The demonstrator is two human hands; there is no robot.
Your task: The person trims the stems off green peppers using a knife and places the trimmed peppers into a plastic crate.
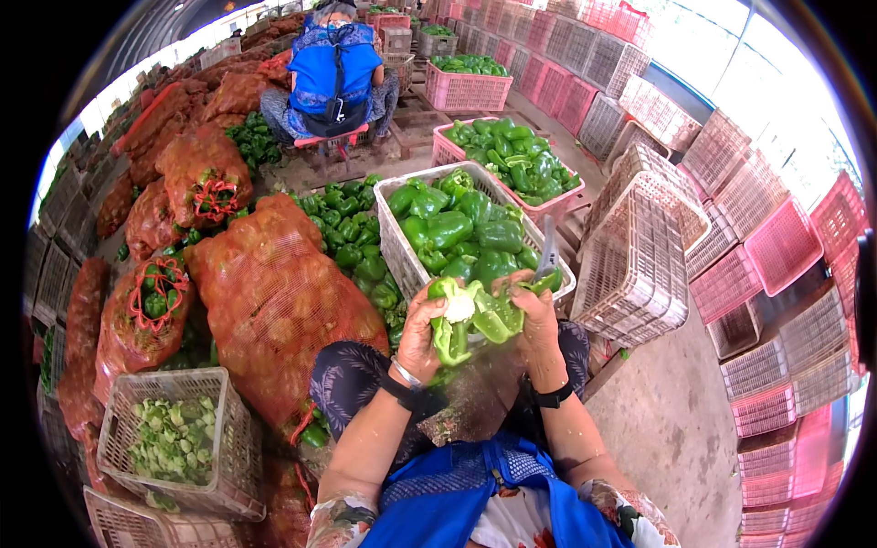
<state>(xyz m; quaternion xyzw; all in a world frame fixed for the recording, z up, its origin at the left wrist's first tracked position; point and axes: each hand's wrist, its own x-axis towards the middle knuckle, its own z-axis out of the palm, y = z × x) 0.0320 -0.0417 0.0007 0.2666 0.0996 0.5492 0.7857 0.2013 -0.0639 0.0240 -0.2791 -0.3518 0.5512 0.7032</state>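
Note:
A green bell pepper is split open between my hands, above my lap. My left hand (pixel 422 331) grips the piece of bell pepper (pixel 454 315) that carries the pale core and seeds. Held in my right hand (pixel 537 324) is the other opened piece (pixel 498 315), its hollow inside facing up. A grey knife (pixel 548 247) sticks up from the right fingers; its lower end is hidden by them. Just beyond my hands stands a pale crate (pixel 406 247) heaped with whole green bell peppers (pixel 466 224).
A bulging orange mesh sack (pixel 274 301) leans at my left, beside loose peppers (pixel 352 228). A crate of cut-out cores (pixel 174 438) sits at lower left. Pink crates of peppers (pixel 512 155) stand ahead. Stacked crates (pixel 635 260) line the right. Another person (pixel 333 78) sits ahead.

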